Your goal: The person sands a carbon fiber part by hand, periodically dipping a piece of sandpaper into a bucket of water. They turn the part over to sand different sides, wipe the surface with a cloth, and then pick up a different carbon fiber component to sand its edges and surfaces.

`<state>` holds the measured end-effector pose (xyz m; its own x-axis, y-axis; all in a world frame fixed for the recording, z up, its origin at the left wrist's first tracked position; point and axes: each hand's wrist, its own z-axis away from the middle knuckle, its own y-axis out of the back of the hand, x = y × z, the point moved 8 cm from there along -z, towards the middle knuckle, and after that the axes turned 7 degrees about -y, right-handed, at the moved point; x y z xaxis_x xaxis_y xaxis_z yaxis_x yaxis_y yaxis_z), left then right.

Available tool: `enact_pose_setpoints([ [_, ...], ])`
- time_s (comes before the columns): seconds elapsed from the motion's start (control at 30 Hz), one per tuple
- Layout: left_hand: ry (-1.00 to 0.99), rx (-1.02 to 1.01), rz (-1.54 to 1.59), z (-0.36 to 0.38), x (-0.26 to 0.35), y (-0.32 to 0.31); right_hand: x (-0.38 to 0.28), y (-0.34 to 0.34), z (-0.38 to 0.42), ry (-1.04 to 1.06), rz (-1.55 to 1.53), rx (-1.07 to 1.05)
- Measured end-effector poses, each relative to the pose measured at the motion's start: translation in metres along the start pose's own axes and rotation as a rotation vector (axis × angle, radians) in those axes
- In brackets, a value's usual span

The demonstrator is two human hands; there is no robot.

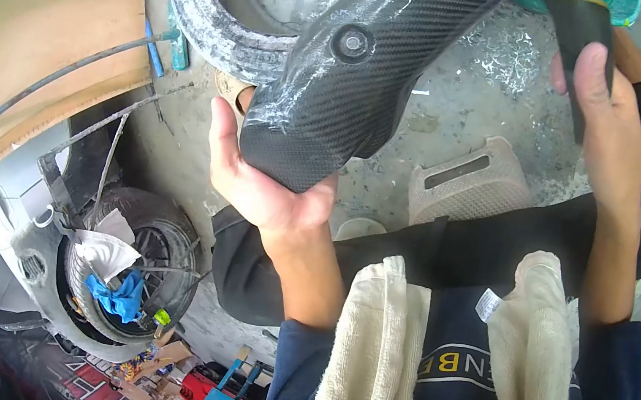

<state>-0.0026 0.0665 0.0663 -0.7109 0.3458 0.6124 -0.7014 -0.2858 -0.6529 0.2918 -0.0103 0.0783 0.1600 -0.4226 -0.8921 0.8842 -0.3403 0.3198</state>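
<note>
My left hand (pixel 273 200) supports the lower end of a black carbon-fibre cover (pixel 331 90), palm underneath and thumb up along its left side. Whitish wet-looking streaks mark the woven surface, and a round recessed bolt hole sits near its middle. Off to the right, my right hand (pixel 615 136) grips a dark, thin, bent sheet (pixel 582 32) that looks like sandpaper, thumb on its near face. The sheet is apart from the cover. Behind it, at the top edge, part of a green basin (pixel 624 8) shows.
A white-smeared tyre (pixel 225 37) lies beyond the cover. A pale plastic stool (pixel 478 181) is on the floor by my leg. At left are a tan panel (pixel 46 6), a grey bumper (pixel 15 232) and a wheel (pixel 185 262) with a blue glove (pixel 119 297). A towel (pixel 370 354) hangs over my chest.
</note>
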Motion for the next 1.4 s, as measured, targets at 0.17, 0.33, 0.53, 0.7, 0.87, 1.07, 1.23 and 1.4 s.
enact_pose_setpoints([
  [0.17, 0.013, 0.086, -0.059, 0.003, -0.004, -0.011, -0.029, -0.034, 0.019, 0.228, 0.09, -0.197],
  [0.33, 0.0, 0.028, -0.064, 0.002, -0.006, -0.011, -0.047, -0.06, 0.007, 0.361, 0.204, -0.222],
  [0.53, -0.144, -0.159, -0.479, -0.021, -0.015, 0.024, -0.05, -0.13, 0.026, 0.47, 0.283, -0.24],
  [0.7, -0.379, -0.223, -0.872, -0.017, -0.007, 0.006, -0.041, -0.15, 0.018, 0.255, 0.317, -0.366],
  [0.87, -0.505, -0.216, -1.03, -0.007, -0.011, -0.004, -0.033, -0.13, 0.034, 0.151, 0.319, -0.423],
  [1.07, -0.393, -0.243, -0.938, -0.01, -0.014, 0.015, -0.028, -0.141, 0.021, 0.205, 0.272, -0.499],
  [1.23, -0.249, 0.087, -0.407, -0.043, 0.004, 0.064, -0.014, -0.065, -0.019, 0.268, 0.607, -0.37],
  [1.4, -0.174, 0.056, -0.211, -0.065, -0.035, 0.077, -0.059, -0.064, -0.116, 0.605, 0.742, 0.091],
])
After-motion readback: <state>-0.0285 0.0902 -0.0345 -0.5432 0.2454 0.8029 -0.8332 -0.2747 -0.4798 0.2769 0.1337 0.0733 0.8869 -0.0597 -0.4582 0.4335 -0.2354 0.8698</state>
